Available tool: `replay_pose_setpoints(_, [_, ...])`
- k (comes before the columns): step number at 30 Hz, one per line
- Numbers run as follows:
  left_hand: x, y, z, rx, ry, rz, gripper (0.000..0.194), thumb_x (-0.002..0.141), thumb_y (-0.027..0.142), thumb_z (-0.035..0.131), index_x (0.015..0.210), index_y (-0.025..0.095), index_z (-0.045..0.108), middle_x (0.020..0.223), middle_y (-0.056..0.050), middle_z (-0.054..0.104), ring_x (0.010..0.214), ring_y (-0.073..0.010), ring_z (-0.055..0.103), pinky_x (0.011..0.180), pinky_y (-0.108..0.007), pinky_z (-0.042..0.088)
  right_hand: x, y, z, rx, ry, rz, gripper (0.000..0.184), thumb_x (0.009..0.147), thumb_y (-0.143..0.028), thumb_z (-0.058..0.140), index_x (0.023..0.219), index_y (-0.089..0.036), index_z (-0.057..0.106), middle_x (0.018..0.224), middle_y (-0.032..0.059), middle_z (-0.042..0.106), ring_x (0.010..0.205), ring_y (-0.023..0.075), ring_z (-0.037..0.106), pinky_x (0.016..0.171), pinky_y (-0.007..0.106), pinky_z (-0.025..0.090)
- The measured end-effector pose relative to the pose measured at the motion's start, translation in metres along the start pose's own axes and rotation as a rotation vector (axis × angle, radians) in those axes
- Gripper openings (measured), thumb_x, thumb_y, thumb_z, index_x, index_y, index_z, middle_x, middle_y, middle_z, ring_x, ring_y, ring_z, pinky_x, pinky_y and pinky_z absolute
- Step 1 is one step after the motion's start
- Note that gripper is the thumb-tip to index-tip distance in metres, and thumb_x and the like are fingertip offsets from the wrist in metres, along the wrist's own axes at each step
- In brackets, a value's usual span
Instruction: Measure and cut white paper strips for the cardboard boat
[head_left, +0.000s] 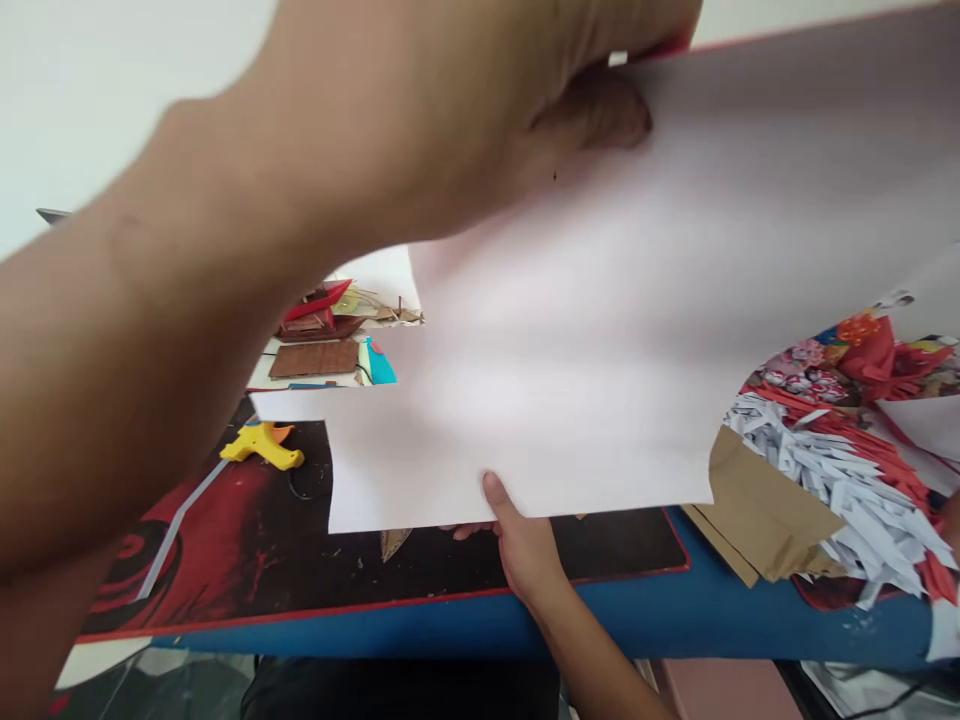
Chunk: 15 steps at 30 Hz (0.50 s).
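Note:
A large white paper sheet with stepped cut-outs along its left side is held up in front of me. A thin red line shows along its top edge. My left hand, very close to the camera, pinches that top edge with its thumb on the near face; its other fingers are mostly hidden. Lower down, my right hand grips the bottom edge, thumb in front and fingers behind the sheet. Under the sheet lies a black and red mat, with a small brown pointed piece partly covered.
A yellow glue gun with a pale glue stick lies on the left of the mat. Behind are a red model boat and a brown board. Brown cardboard and piled white paper strips sit at right.

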<state>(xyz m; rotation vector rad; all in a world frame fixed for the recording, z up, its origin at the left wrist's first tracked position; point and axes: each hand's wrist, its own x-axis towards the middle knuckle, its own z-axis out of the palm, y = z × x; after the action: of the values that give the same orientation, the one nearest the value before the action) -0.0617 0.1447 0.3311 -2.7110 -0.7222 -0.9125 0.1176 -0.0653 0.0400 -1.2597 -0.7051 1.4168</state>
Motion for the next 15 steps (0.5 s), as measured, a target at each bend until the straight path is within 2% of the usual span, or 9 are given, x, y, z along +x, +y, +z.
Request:
replay_pose_setpoints(1, [0.006, 0.026, 0.001, 0.118, 0.001, 0.031, 0.142, 0.051, 0.053, -0.037, 0.115, -0.006, 0.075, 0.150, -0.002, 0.048, 0.129, -0.0470, 0.057, 0.056, -0.033, 0.015, -0.004, 0.002, 0.002, -0.011, -0.033, 0.019, 0.062, 0.084, -0.074, 0.084, 0.109, -0.016, 0.082, 0.091, 0.0162, 0.085, 0.077, 0.0374, 0.082, 0.068, 0.050, 0.067])
replay_pose_setpoints(3, [0.012, 0.067, 0.002, 0.267, -0.041, 0.055, 0.117, 0.062, 0.053, -0.020, 0.103, -0.004, 0.074, 0.135, 0.004, 0.062, 0.135, -0.0447, 0.052, 0.062, -0.034, 0.015, -0.011, 0.004, 0.005, -0.042, -0.117, 0.060, 0.068, 0.085, -0.080, 0.079, 0.105, -0.015, 0.083, 0.082, 0.0151, 0.085, 0.073, 0.0356, 0.082, 0.071, 0.049, 0.066])
replay_pose_setpoints(5, [0.010, 0.087, 0.007, 0.245, -0.109, 0.016, 0.092, 0.070, 0.054, -0.004, 0.090, 0.000, 0.068, 0.123, 0.009, 0.072, 0.137, -0.0355, 0.055, 0.065, -0.031, 0.016, -0.017, 0.004, 0.006, -0.078, -0.188, 0.096, 0.070, 0.086, -0.083, 0.076, 0.102, -0.015, 0.084, 0.086, 0.0155, 0.086, 0.075, 0.0341, 0.082, 0.072, 0.046, 0.065])
replay_pose_setpoints(7, [0.005, 0.093, 0.015, 0.164, -0.203, -0.027, 0.068, 0.074, 0.050, 0.004, 0.074, 0.005, 0.055, 0.122, 0.012, 0.076, 0.139, -0.0275, 0.058, 0.065, -0.026, 0.019, -0.024, 0.004, 0.003, -0.107, -0.229, 0.118, 0.068, 0.087, -0.083, 0.074, 0.098, -0.017, 0.086, 0.092, 0.0152, 0.087, 0.077, 0.0325, 0.083, 0.073, 0.044, 0.065])
replay_pose_setpoints(10, [-0.002, 0.091, 0.033, 0.077, -0.326, -0.030, 0.054, 0.074, 0.042, -0.002, 0.062, 0.008, 0.038, 0.134, 0.014, 0.074, 0.140, -0.0263, 0.056, 0.065, -0.024, 0.031, -0.030, 0.006, -0.005, -0.131, -0.234, 0.149, 0.069, 0.087, -0.084, 0.073, 0.096, -0.017, 0.088, 0.089, 0.0142, 0.086, 0.076, 0.0310, 0.082, 0.075, 0.042, 0.065])
replay_pose_setpoints(12, [-0.006, 0.088, 0.046, 0.044, -0.340, 0.003, 0.062, 0.079, 0.040, -0.003, 0.064, 0.008, 0.047, 0.135, 0.013, 0.074, 0.137, -0.0282, 0.060, 0.072, -0.029, 0.043, -0.033, 0.012, -0.009, -0.144, -0.213, 0.162, 0.074, 0.085, -0.088, 0.072, 0.096, -0.017, 0.089, 0.086, 0.0146, 0.086, 0.076, 0.0312, 0.081, 0.075, 0.043, 0.064])
replay_pose_setpoints(13, [-0.008, 0.087, 0.052, 0.023, -0.324, 0.022, 0.065, 0.086, 0.042, 0.004, 0.068, 0.009, 0.057, 0.131, 0.010, 0.077, 0.134, -0.0284, 0.064, 0.078, -0.031, 0.049, -0.034, 0.016, -0.010, -0.149, -0.201, 0.169, 0.077, 0.084, -0.090, 0.071, 0.096, -0.016, 0.089, 0.084, 0.0147, 0.085, 0.077, 0.0314, 0.081, 0.074, 0.042, 0.064])
replay_pose_setpoints(14, [-0.010, 0.087, 0.057, -0.001, -0.300, 0.042, 0.063, 0.095, 0.043, 0.017, 0.075, 0.010, 0.066, 0.124, 0.006, 0.081, 0.130, -0.0280, 0.070, 0.084, -0.033, 0.053, -0.035, 0.021, -0.010, -0.151, -0.186, 0.173, 0.078, 0.083, -0.091, 0.071, 0.095, -0.016, 0.090, 0.080, 0.0143, 0.084, 0.076, 0.0313, 0.080, 0.074, 0.042, 0.063])
replay_pose_setpoints(15, [-0.011, 0.087, 0.062, -0.023, -0.280, 0.066, 0.050, 0.101, 0.039, 0.034, 0.085, 0.012, 0.073, 0.116, 0.002, 0.084, 0.123, -0.0273, 0.075, 0.088, -0.034, 0.056, -0.035, 0.026, -0.009, -0.148, -0.171, 0.178, 0.080, 0.082, -0.092, 0.071, 0.093, -0.015, 0.090, 0.077, 0.0138, 0.083, 0.074, 0.0309, 0.080, 0.073, 0.042, 0.063])
